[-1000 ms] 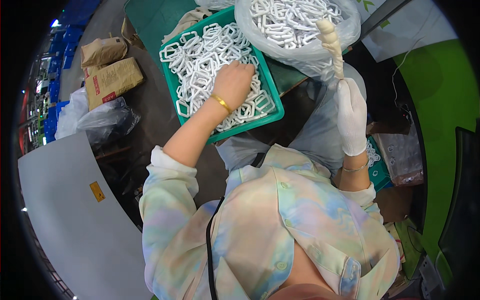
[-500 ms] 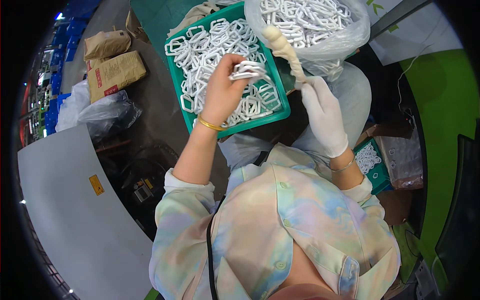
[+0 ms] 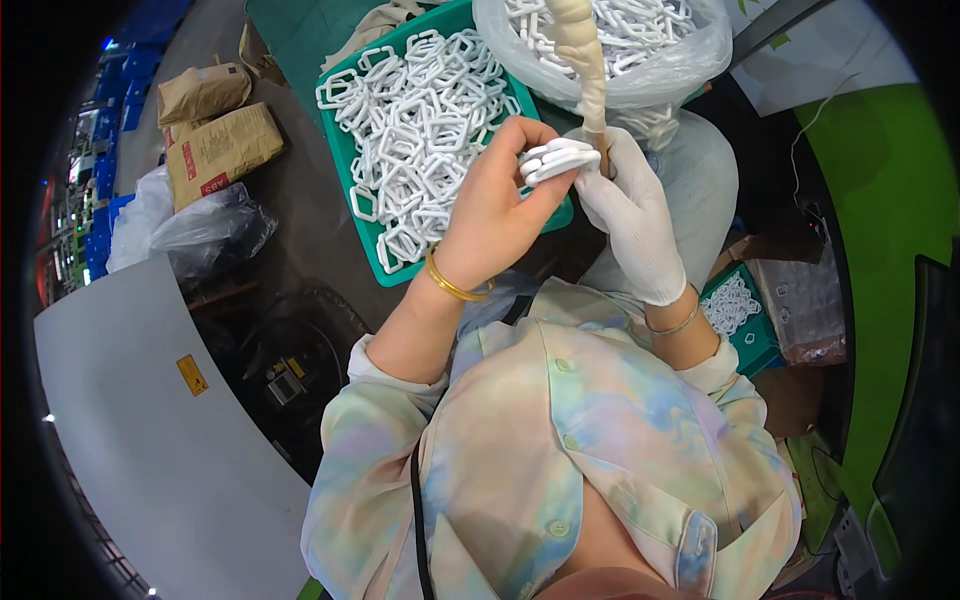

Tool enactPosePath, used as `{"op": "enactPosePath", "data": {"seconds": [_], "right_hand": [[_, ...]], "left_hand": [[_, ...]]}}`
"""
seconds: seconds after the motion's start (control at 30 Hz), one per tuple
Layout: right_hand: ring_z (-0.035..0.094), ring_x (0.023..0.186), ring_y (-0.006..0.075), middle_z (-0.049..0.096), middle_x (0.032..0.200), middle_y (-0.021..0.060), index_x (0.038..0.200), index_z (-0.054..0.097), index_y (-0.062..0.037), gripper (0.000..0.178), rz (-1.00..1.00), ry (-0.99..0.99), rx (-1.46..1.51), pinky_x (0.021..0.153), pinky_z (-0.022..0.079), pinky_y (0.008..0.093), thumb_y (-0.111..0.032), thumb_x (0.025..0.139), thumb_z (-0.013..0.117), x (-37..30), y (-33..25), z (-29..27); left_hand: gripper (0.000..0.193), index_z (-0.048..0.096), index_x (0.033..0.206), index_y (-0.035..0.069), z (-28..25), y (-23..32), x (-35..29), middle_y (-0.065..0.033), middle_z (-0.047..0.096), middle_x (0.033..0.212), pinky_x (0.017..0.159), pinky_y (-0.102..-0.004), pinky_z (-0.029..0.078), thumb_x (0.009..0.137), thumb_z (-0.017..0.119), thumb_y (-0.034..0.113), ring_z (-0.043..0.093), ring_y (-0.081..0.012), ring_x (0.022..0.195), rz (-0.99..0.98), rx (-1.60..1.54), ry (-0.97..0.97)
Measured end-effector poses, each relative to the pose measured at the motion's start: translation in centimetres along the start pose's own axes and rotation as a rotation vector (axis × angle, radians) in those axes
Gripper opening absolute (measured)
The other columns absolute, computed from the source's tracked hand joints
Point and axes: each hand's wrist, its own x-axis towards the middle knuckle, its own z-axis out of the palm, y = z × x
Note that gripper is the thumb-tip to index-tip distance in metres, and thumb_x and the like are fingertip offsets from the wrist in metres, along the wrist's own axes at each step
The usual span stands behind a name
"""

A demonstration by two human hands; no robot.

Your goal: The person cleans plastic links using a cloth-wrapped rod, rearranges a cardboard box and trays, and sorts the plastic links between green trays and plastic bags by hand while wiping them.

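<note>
Left hand: the bare left hand (image 3: 495,205), a gold bangle at its wrist, is closed around a small stack of white plastic hexagonal rings (image 3: 556,158), thumb and fingers pinching it; how many rings make up the stack is hard to make out.
Right hand: the right hand (image 3: 628,208), in a white fabric glove, is clamped on the lower end of a thin stick (image 3: 603,152) that carries a long twisted column of stacked white rings (image 3: 583,52); the stick itself shows only just above the glove.
Where the two meet: the held stack touches the stick just above the gloved fingers, and the two hands lie close together.
Green crate: a green plastic crate (image 3: 352,178) full of loose white hexagonal rings (image 3: 415,140) sits just beyond the left hand; its far corner is cut off by the top edge.
Clear bag: a clear plastic bag (image 3: 668,72) of the same white rings lies behind the column, its top cut off.
Small green tray: a small green tray (image 3: 762,345) of white rings sits beside the right forearm, partly hidden by a crumpled clear bag.
Floor side: two brown paper sacks (image 3: 218,135) and a grey plastic bag (image 3: 200,228) lie to the left; the dark area below them is too dim to read.
</note>
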Motion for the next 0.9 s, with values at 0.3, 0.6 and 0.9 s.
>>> {"op": "enactPosePath", "data": {"seconds": [0.3, 0.6, 0.9], "right_hand": [[0.052, 0.084, 0.0019, 0.056, 0.106, -0.0003, 0.132, 0.046, -0.0048, 0.034, 0.049, 0.135, 0.294, 0.069, 0.041, 0.0172, -0.012, 0.099, 0.05, -0.6, 0.9, 1.8], [0.054, 0.086, 0.0028, 0.057, 0.108, 0.0006, 0.13, 0.048, -0.0045, 0.031, 0.04, 0.129, 0.409, 0.073, 0.044, 0.019, -0.012, 0.1, 0.049, -0.5, 0.9, 2.1], [0.039, 0.065, 0.0013, 0.049, 0.087, -0.0036, 0.129, 0.05, -0.0026, 0.029, -0.076, 0.214, 0.081, 0.056, 0.032, 0.0181, -0.015, 0.104, 0.045, -0.9, 0.4, 2.9]], "left_hand": [[0.024, 0.047, 0.112, 0.001, 3.4, -0.8, 0.1, -0.0062, 0.057, 0.103, 0.082, -0.0262, 0.048, 0.095, 0.063, 0.007, 0.056, -0.011, 0.093, 0.115, -0.162, 0.268], [0.024, 0.045, 0.115, 0.0, 3.3, -1.4, 0.0, -0.006, 0.051, 0.102, 0.08, -0.0261, 0.046, 0.099, 0.059, 0.011, 0.052, -0.0119, 0.09, 0.203, -0.019, 0.292], [0.015, 0.045, 0.117, 0.001, 2.5, -1.7, 0.1, -0.0092, 0.052, 0.107, 0.086, -0.0284, 0.045, 0.103, 0.044, 0.006, 0.051, -0.0133, 0.097, 0.227, 0.136, 0.409]]}}
